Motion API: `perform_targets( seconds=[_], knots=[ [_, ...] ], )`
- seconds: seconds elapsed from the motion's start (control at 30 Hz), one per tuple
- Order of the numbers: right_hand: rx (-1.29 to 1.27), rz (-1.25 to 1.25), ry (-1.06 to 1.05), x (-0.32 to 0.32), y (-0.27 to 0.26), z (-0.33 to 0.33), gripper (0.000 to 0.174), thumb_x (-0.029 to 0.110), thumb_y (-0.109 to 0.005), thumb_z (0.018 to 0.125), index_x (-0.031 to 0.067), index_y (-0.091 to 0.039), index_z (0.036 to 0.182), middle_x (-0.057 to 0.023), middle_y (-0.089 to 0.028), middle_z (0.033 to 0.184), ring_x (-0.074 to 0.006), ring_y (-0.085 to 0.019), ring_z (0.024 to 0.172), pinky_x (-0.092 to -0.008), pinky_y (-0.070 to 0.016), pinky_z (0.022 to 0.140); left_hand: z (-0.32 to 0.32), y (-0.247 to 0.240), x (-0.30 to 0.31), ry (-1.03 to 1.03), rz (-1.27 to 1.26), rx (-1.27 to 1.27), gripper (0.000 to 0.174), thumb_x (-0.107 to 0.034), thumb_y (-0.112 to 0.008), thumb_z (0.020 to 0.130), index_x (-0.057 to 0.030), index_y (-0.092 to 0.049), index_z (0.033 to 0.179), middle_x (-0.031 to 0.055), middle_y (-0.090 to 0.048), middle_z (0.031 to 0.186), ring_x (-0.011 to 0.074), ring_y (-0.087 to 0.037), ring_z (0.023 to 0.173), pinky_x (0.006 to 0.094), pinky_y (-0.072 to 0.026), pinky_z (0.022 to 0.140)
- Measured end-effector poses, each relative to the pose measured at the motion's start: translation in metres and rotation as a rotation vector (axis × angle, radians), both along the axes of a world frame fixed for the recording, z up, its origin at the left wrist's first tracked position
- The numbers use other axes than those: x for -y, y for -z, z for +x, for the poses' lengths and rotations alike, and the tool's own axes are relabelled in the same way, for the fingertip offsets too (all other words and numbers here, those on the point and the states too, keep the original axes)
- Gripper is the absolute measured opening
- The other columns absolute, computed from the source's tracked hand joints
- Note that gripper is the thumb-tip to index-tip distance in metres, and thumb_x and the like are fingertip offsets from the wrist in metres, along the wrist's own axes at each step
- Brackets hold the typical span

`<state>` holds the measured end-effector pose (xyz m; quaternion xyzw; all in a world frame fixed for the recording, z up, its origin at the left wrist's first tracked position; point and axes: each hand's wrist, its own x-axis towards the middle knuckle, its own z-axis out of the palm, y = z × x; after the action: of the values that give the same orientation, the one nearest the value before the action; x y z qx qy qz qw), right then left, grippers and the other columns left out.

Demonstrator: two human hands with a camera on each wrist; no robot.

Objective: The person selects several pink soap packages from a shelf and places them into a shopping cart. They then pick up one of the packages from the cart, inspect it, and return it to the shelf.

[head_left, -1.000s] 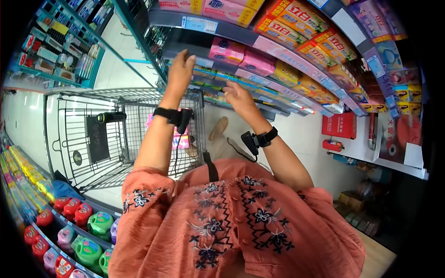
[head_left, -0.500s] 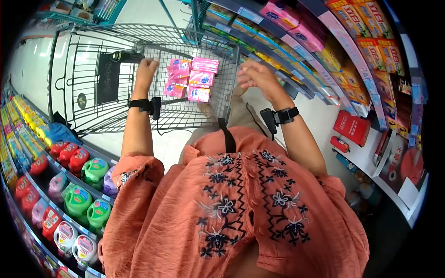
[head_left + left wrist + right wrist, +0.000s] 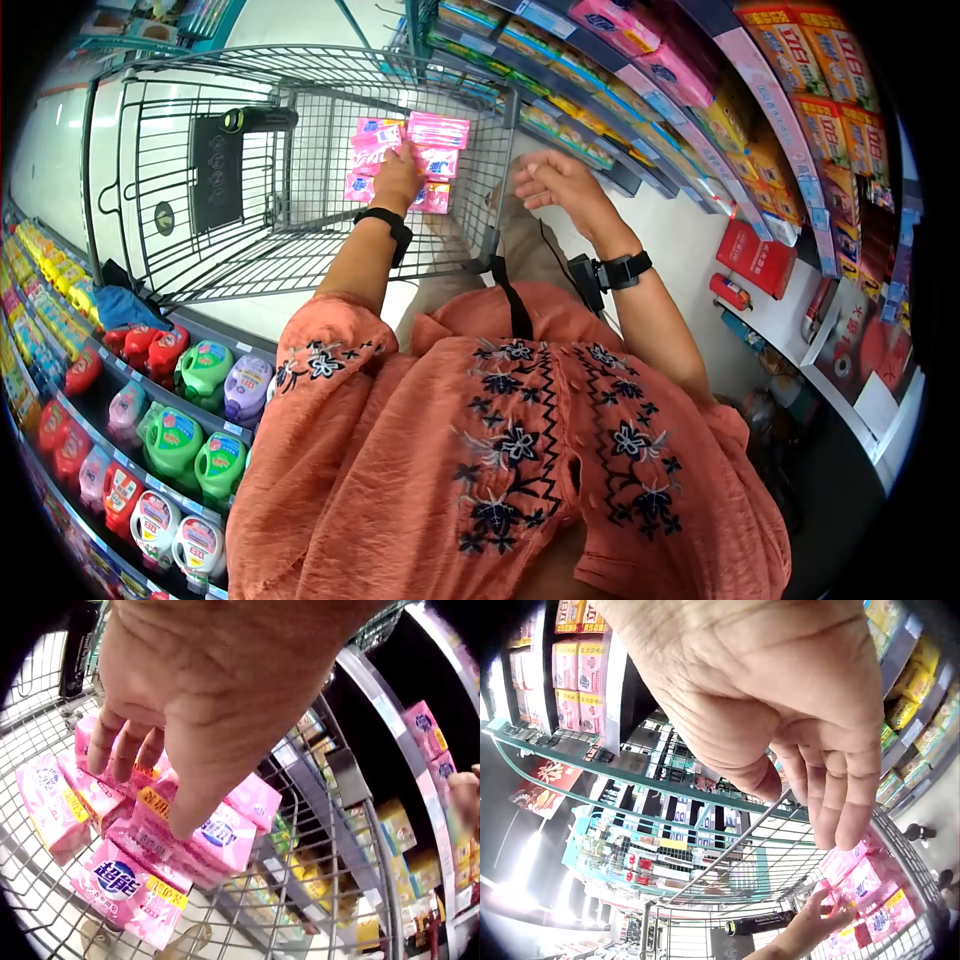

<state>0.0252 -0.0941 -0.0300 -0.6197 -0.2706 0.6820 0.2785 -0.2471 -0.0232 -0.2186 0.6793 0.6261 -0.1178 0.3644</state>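
Note:
My left hand (image 3: 398, 180) reaches down into the shopping cart (image 3: 285, 200), onto a group of pink soap packs (image 3: 437, 162). In the left wrist view, its bent fingers and thumb come down on either side of a pink soap pack (image 3: 154, 844) at the top of the group. The palm hides part of the packs. My right hand (image 3: 560, 185) is held in the air beside the cart's near right corner, fingers loosely bent with nothing in them.
A black cylindrical item (image 3: 260, 119) is at the cart's left side. Shelves of boxed and packed soaps (image 3: 690, 75) run along the right. Detergent bottles (image 3: 175, 435) line the shelf at lower left. A red fire extinguisher (image 3: 730, 291) stands near a red box (image 3: 757, 257).
Both hands have come away from the shelf. My left hand has swung over the cart, then moved right and down onto the soap packs. The right hand stays raised beside the cart.

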Motion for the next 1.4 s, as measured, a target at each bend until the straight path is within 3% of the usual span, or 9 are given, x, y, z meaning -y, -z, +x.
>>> perform_targets(
  seconds=[0.03,0.2,0.5,0.63,0.93,1.1,1.3,1.33,1.4],
  knots=[
    [0.000,-0.014,0.000,0.002,0.001,0.001,0.036,0.023,-0.054,0.100,-0.0025,-0.056,0.126,-0.0156,-0.065,0.112,-0.0227,-0.068,0.095,-0.0315,-0.0563,0.078,0.005,-0.003,0.001,-0.014,0.007,-0.046,0.078,-0.029,-0.078,0.081,-0.0163,-0.038,0.147,0.0234,-0.047,0.137,0.0397,-0.056,0.123,0.0496,-0.0526,0.096],
    [0.006,-0.056,0.003,0.005,0.004,0.004,0.038,0.025,-0.053,0.100,-0.0033,-0.055,0.126,-0.0155,-0.065,0.111,-0.0230,-0.068,0.097,-0.0321,-0.0560,0.078,0.009,0.021,0.005,0.057,0.159,-0.186,0.042,-0.020,-0.045,0.101,-0.0176,-0.042,0.143,0.0197,-0.049,0.131,0.0372,-0.058,0.115,0.0482,-0.0556,0.086],
    [-0.013,-0.061,-0.024,0.004,0.011,0.006,0.036,0.025,-0.051,0.102,-0.0007,-0.055,0.127,-0.0151,-0.065,0.114,-0.0218,-0.067,0.098,-0.0319,-0.0555,0.079,0.009,-0.002,0.014,0.119,0.154,-0.208,0.049,-0.031,-0.071,0.085,-0.0099,-0.050,0.124,0.0151,-0.055,0.117,0.0335,-0.061,0.110,0.0477,-0.0559,0.083],
    [-0.009,-0.060,-0.026,0.007,0.010,0.007,0.036,0.024,-0.051,0.102,-0.0013,-0.054,0.128,-0.0155,-0.065,0.114,-0.0216,-0.067,0.098,-0.0316,-0.0554,0.080,0.010,0.007,0.018,0.171,0.195,-0.228,0.047,-0.033,-0.070,0.085,-0.0074,-0.050,0.119,0.0146,-0.055,0.116,0.0319,-0.062,0.108,0.0477,-0.0561,0.081],
    [-0.002,-0.086,-0.049,0.016,0.009,0.001,0.036,0.024,-0.054,0.102,-0.0010,-0.054,0.127,-0.0143,-0.066,0.112,-0.0210,-0.068,0.095,-0.0312,-0.0563,0.078,0.008,0.033,0.034,0.200,0.291,-0.288,0.045,-0.037,-0.069,0.087,-0.0187,-0.051,0.124,0.0141,-0.053,0.123,0.0342,-0.061,0.109,0.0518,-0.0537,0.083],
    [-0.038,-0.040,-0.020,0.019,0.026,0.004,0.033,0.025,-0.056,0.101,0.0023,-0.054,0.126,-0.0130,-0.068,0.110,-0.0192,-0.069,0.088,-0.0323,-0.0584,0.073,0.003,0.003,0.043,0.211,0.340,-0.119,0.060,-0.040,-0.077,0.080,-0.0128,-0.050,0.126,0.0190,-0.053,0.130,0.0397,-0.061,0.111,0.0534,-0.0539,0.084],
    [-0.016,-0.001,-0.058,0.009,0.008,0.002,0.036,0.025,-0.053,0.102,0.0007,-0.053,0.129,-0.0141,-0.066,0.114,-0.0198,-0.068,0.093,-0.0322,-0.0574,0.077,-0.028,-0.014,0.045,0.002,-0.040,0.270,0.083,-0.042,-0.082,0.068,0.0040,-0.048,0.128,0.0289,-0.068,0.105,0.0435,-0.067,0.099,0.0467,-0.0535,0.085],
    [-0.013,0.005,-0.060,0.006,0.004,0.001,0.036,0.025,-0.053,0.102,0.0005,-0.053,0.129,-0.0143,-0.066,0.114,-0.0199,-0.067,0.094,-0.0322,-0.0573,0.077,-0.029,-0.036,0.042,-0.059,-0.084,0.286,0.077,-0.039,-0.082,0.069,0.0052,-0.050,0.123,0.0304,-0.067,0.109,0.0442,-0.066,0.102,0.0447,-0.0533,0.086],
    [-0.020,0.039,-0.066,0.000,0.001,0.001,0.037,0.025,-0.053,0.102,0.0004,-0.052,0.130,-0.0146,-0.066,0.115,-0.0202,-0.067,0.094,-0.0323,-0.0573,0.078,-0.038,-0.065,0.044,-0.170,-0.028,0.492,0.063,-0.035,-0.078,0.077,0.0058,-0.054,0.118,0.0222,-0.068,0.105,0.0312,-0.068,0.096,0.0394,-0.0537,0.083]
  ],
)
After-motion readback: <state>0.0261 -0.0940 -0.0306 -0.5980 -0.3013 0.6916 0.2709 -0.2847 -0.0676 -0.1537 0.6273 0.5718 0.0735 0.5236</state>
